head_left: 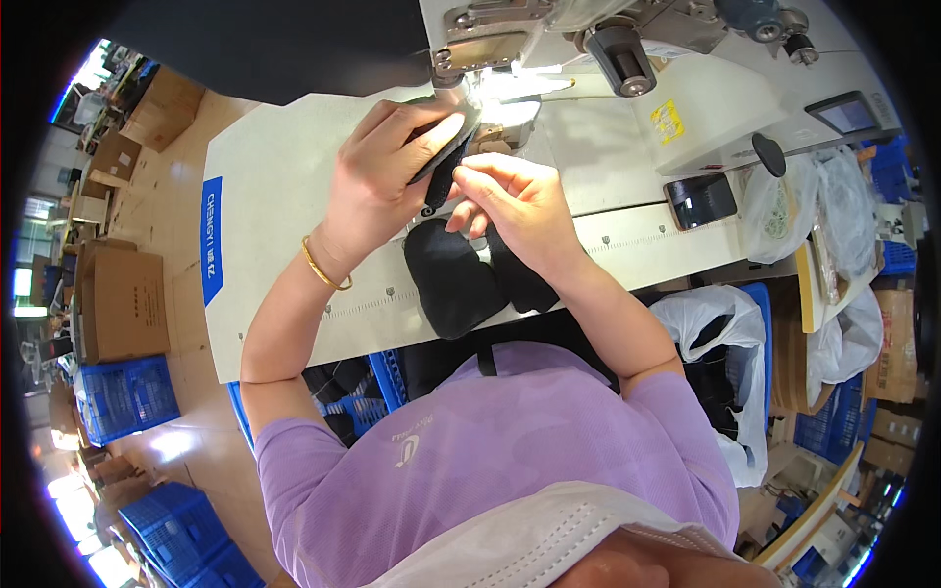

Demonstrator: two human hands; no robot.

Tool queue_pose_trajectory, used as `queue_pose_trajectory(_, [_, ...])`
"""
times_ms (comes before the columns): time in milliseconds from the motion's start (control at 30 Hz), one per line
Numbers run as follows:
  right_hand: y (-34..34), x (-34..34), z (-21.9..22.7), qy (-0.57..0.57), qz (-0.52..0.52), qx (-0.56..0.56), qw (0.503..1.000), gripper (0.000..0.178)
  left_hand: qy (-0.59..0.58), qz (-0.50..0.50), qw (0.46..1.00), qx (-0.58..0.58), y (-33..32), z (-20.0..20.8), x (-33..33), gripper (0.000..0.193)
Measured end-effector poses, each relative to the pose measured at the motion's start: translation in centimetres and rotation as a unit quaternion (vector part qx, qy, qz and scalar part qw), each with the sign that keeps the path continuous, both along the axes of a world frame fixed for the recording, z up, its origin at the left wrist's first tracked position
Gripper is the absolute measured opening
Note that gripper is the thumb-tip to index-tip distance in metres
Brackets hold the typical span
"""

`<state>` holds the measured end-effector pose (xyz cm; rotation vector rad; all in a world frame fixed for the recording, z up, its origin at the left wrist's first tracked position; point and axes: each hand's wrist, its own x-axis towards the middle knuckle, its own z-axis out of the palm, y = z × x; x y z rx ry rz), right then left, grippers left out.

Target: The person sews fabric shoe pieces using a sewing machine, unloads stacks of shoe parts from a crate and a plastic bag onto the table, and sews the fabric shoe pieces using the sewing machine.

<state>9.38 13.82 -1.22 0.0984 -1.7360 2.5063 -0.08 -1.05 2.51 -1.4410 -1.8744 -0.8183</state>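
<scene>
Under the lit head of a white sewing machine, a dark fabric piece is gripped in both hands. My left hand is closed on its upper left side, fingers bent over it close to the needle area. From the right, my right hand pinches its edge between thumb and forefinger, with the other fingers curled below. The needle itself cannot be made out in the glare. Nearer to me, two black padded fabric pieces lie at the table's front edge: a rounded one and another partly behind my right wrist.
A phone lies right on the worktable, before a small screen. Clear plastic bags hang at the right. A blue crate with a white bag stands below. Cartons and blue crates line the left floor.
</scene>
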Motion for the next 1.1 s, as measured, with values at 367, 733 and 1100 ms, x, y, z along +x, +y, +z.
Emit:
queue_pose_trajectory(367, [0.3,1.4,0.9,-0.012,-0.013,0.057,0.998,0.018,0.086,0.11,0.988,-0.064,1.2,-0.5,3.3,0.051])
queue_pose_trajectory(733, [1.3,3.7,1.1,-0.046,-0.008,0.087,0.995,0.019,0.111,-0.003,0.992,0.052,-0.4,-2.5,4.9,0.029])
queue_pose_trajectory(1100, [0.7,3.6,1.4,-0.032,-0.076,0.118,0.99,0.018,0.152,-0.001,0.988,0.019,-0.5,-3.2,5.1,0.033])
